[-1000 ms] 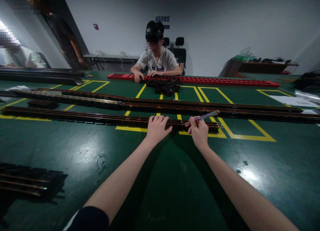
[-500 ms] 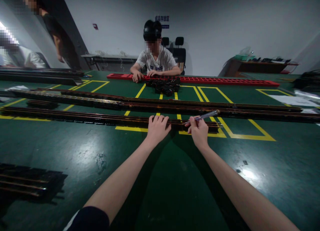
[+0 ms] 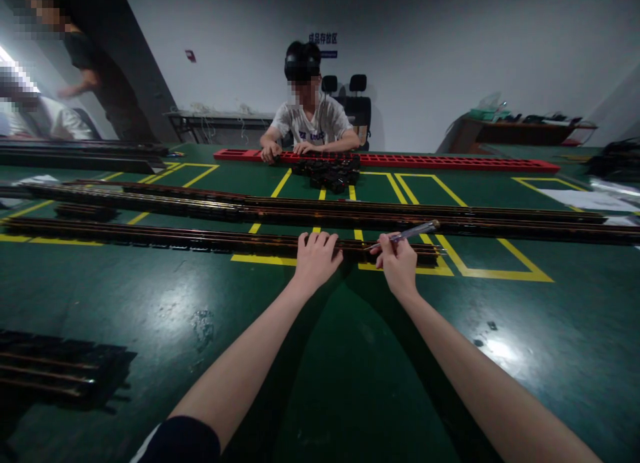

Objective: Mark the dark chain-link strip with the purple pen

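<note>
Running from middle left to right of centre in the head view, a long dark strip (image 3: 150,235) is seemingly steadied by the left hand (image 3: 315,259), laid over it with fingers slightly spread. At centre right, a slim tool (image 3: 416,231) is pinched by the right hand's (image 3: 399,263) thumb and fingers, slanted probably so 1 spot can be reached.

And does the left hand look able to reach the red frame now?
Probably not: the red frame lies well beyond the left hand, with long dark strips and black parts between.
</note>
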Available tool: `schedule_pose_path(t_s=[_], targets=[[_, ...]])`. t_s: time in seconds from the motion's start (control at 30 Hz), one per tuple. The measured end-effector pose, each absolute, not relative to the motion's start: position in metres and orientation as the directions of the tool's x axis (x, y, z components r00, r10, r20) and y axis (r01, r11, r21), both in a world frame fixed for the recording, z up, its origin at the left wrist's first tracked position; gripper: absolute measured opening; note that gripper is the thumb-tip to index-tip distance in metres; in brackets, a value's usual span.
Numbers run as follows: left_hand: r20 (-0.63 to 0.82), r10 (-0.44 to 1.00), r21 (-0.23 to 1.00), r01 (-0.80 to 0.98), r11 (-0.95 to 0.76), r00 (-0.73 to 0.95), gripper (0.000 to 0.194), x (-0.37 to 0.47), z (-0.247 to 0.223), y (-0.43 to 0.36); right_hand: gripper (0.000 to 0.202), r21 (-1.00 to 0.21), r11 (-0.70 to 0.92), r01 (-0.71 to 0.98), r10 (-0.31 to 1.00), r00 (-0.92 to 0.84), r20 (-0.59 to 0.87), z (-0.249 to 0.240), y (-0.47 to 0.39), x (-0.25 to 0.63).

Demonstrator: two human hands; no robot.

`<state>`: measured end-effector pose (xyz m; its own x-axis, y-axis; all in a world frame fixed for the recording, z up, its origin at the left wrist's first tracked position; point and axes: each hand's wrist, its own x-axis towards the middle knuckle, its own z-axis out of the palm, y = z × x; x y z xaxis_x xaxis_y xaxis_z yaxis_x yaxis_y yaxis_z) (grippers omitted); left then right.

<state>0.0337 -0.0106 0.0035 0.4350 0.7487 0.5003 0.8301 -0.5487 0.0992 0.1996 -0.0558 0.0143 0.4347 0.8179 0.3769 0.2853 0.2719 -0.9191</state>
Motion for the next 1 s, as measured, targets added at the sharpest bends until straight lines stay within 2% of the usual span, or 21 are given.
schedule_pose_path(t_s=[1.0], targets=[[0.484,0.759,0.081,0.841,-0.534,0.436,0.039,0.0338,0.0092,-0.0148,0.043,-0.900,0.298,0.317,0.829,0.381,0.409,0.0147,-0.0571,0.1977]])
